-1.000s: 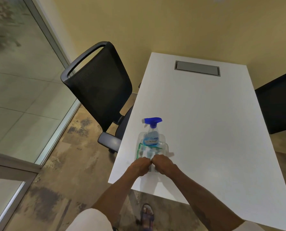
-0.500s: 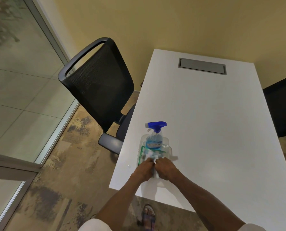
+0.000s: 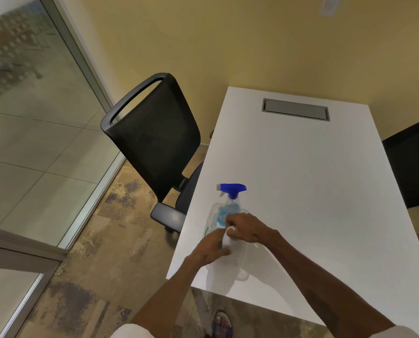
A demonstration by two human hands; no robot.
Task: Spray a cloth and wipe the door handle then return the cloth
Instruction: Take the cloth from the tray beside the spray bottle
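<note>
Two hands, one small white cloth [image 3: 228, 236] — gripped between them.
One blue-topped clear spray bottle [image 3: 230, 203] stands just behind on the white table [image 3: 301, 179] — left hand [image 3: 212, 247] and right hand [image 3: 246, 226] both pinching the cloth; black mesh chair [image 3: 154, 135] alongside.

The label on the spray bottle [image 3: 230, 211] is too blurred to read; no other writing shows.
</note>
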